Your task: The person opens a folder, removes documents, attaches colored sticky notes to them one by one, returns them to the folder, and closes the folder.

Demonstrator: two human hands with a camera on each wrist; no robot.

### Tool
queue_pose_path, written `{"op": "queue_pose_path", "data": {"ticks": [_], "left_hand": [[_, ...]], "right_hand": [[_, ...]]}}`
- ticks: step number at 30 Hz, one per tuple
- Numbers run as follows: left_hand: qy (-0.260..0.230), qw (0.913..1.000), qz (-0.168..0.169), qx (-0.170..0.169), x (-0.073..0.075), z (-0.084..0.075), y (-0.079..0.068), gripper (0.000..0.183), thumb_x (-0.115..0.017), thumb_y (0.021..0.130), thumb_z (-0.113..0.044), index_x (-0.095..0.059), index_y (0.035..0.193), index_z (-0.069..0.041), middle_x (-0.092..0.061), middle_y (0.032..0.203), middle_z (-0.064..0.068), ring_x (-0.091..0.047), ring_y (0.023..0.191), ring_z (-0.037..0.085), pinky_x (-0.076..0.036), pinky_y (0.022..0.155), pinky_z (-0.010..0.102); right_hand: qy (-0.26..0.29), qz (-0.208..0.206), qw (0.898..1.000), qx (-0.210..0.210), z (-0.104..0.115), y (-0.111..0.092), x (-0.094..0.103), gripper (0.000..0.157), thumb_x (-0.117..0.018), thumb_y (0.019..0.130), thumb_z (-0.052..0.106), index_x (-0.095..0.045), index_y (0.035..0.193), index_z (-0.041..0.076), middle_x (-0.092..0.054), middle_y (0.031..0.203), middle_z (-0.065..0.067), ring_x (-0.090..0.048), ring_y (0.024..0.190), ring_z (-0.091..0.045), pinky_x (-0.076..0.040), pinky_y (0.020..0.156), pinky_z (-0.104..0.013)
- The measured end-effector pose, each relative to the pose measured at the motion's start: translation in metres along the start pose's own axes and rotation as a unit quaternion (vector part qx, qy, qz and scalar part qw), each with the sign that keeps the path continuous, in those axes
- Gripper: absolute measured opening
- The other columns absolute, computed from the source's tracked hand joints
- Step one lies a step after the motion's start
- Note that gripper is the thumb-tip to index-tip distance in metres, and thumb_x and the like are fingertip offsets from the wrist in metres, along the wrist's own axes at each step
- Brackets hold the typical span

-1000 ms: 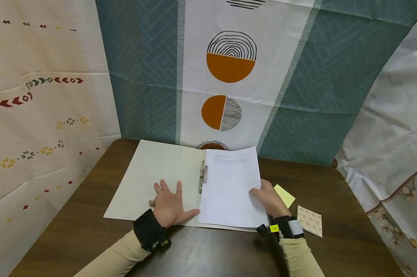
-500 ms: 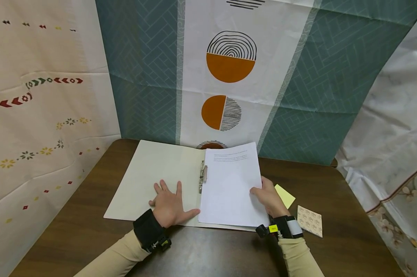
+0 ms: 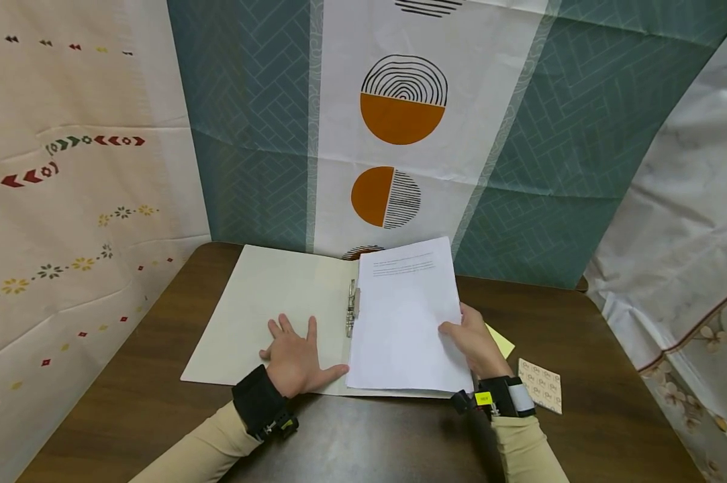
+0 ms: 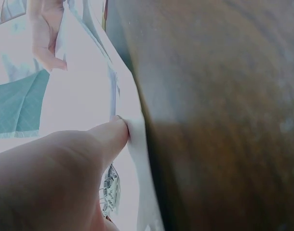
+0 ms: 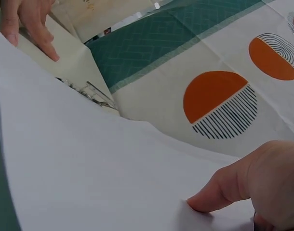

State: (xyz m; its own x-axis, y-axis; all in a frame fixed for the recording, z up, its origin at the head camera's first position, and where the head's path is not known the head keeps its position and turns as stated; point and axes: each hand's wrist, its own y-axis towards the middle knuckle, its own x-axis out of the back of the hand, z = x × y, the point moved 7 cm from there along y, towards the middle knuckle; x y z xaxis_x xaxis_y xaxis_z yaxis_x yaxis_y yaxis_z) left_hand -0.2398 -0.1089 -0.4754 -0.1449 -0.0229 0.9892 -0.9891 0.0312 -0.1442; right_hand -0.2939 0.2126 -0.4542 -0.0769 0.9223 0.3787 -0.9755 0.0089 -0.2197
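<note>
An open cream file folder (image 3: 272,282) lies on the table, with a metal clip mechanism (image 3: 351,308) along its spine. White paper sheets (image 3: 405,335) with a few printed lines at the top cover its right side. My right hand (image 3: 474,342) pinches their right edge, thumb on top; the fingers beneath are mostly hidden. In the right wrist view the thumb (image 5: 219,192) presses the paper, which curves upward. My left hand (image 3: 297,362) rests spread on the folder's left cover, its thumb tip close to the sheets' lower left edge.
A yellow sticky note (image 3: 501,341) lies partly behind my right hand. Right of it is a square patterned pad (image 3: 540,385). The brown table (image 3: 363,443) ends at the back against a hanging teal and white cloth (image 3: 520,221).
My right hand has moved slightly up and to the right, lifting the sheets' right side so their far corner stands higher. The left hand has stayed in place.
</note>
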Motion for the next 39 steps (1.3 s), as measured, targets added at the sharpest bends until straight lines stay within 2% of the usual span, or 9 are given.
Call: {"op": "queue_pose_path", "data": {"ticks": [4, 9, 15, 21, 27, 34, 36, 39], "left_hand": [[0.007, 0.9999, -0.01, -0.005, 0.002, -0.001, -0.001, 0.122, -0.063, 0.086, -0.094, -0.049, 0.169, -0.006, -0.042, 0.165, 0.051, -0.047, 0.155, 0.069, -0.066, 0.068, 0.058], [0.011, 0.9999, -0.005, -0.004, 0.001, -0.001, -0.001, 0.122, -0.062, 0.086, -0.095, -0.048, 0.17, -0.007, -0.041, 0.165, 0.052, -0.047, 0.155, 0.069, -0.067, 0.069, 0.059], [0.014, 0.9999, 0.0, -0.001, 0.0, 0.001, -0.001, 0.122, -0.061, 0.087, -0.095, -0.048, 0.171, -0.007, -0.041, 0.165, 0.052, -0.046, 0.156, 0.068, -0.067, 0.07, 0.059], [0.02, 0.9998, 0.002, -0.006, 0.001, 0.001, 0.0, 0.122, -0.06, 0.087, -0.095, -0.048, 0.17, -0.007, -0.042, 0.165, 0.051, -0.047, 0.155, 0.068, -0.068, 0.075, 0.062], [-0.005, 0.9995, 0.03, 0.001, -0.001, 0.009, 0.004, 0.123, -0.063, 0.087, -0.093, -0.042, 0.173, -0.008, -0.035, 0.17, 0.051, -0.04, 0.159, 0.07, -0.067, 0.084, 0.067], [-0.049, 0.998, 0.04, 0.002, 0.006, 0.025, 0.005, 0.123, -0.07, 0.085, -0.088, -0.043, 0.172, -0.004, -0.033, 0.168, 0.054, -0.038, 0.157, 0.074, -0.067, 0.082, 0.069], [-0.057, 0.9974, 0.044, -0.002, 0.009, 0.03, 0.007, 0.122, -0.073, 0.085, -0.085, -0.044, 0.17, -0.002, -0.036, 0.165, 0.055, -0.04, 0.154, 0.073, -0.066, 0.087, 0.07], [-0.053, 0.997, 0.055, -0.017, 0.013, 0.036, 0.012, 0.121, -0.075, 0.085, -0.082, -0.046, 0.167, 0.002, -0.053, 0.154, 0.051, -0.045, 0.15, 0.07, -0.057, 0.108, 0.073]], "right_hand": [[0.009, -0.004, 1.0, 0.006, 0.002, -0.003, 0.015, 0.067, -0.054, 0.107, 0.001, -0.034, 0.17, -0.009, -0.039, 0.176, -0.034, -0.044, 0.157, -0.048, -0.028, 0.137, -0.07], [0.027, -0.02, 0.999, -0.001, 0.004, -0.005, 0.034, 0.067, -0.052, 0.109, 0.002, -0.03, 0.171, -0.008, -0.037, 0.177, -0.033, -0.043, 0.152, -0.047, -0.03, 0.134, -0.066], [0.027, -0.014, 1.0, 0.002, 0.007, -0.005, 0.032, 0.068, -0.053, 0.108, 0.001, -0.03, 0.171, -0.009, -0.035, 0.178, -0.033, -0.042, 0.154, -0.046, -0.029, 0.136, -0.064], [0.031, -0.025, 0.999, -0.005, 0.007, -0.006, 0.034, 0.068, -0.052, 0.109, 0.001, -0.029, 0.173, -0.007, -0.037, 0.177, -0.032, -0.044, 0.151, -0.046, -0.032, 0.133, -0.065], [0.039, -0.027, 0.999, -0.005, 0.005, -0.007, 0.036, 0.067, -0.051, 0.11, 0.001, -0.029, 0.173, -0.004, -0.037, 0.177, -0.031, -0.044, 0.152, -0.046, -0.031, 0.133, -0.066], [0.039, -0.029, 0.999, -0.002, 0.006, -0.008, 0.039, 0.068, -0.051, 0.11, 0.002, -0.028, 0.174, -0.004, -0.037, 0.177, -0.031, -0.045, 0.151, -0.048, -0.031, 0.133, -0.071], [0.037, -0.029, 0.999, -0.002, 0.006, -0.008, 0.04, 0.068, -0.052, 0.111, 0.004, -0.028, 0.174, -0.003, -0.037, 0.177, -0.031, -0.046, 0.149, -0.048, -0.032, 0.133, -0.072], [0.035, -0.032, 0.999, 0.0, 0.006, -0.007, 0.042, 0.068, -0.052, 0.111, 0.004, -0.029, 0.174, -0.003, -0.038, 0.177, -0.031, -0.047, 0.149, -0.049, -0.033, 0.132, -0.072]]}}
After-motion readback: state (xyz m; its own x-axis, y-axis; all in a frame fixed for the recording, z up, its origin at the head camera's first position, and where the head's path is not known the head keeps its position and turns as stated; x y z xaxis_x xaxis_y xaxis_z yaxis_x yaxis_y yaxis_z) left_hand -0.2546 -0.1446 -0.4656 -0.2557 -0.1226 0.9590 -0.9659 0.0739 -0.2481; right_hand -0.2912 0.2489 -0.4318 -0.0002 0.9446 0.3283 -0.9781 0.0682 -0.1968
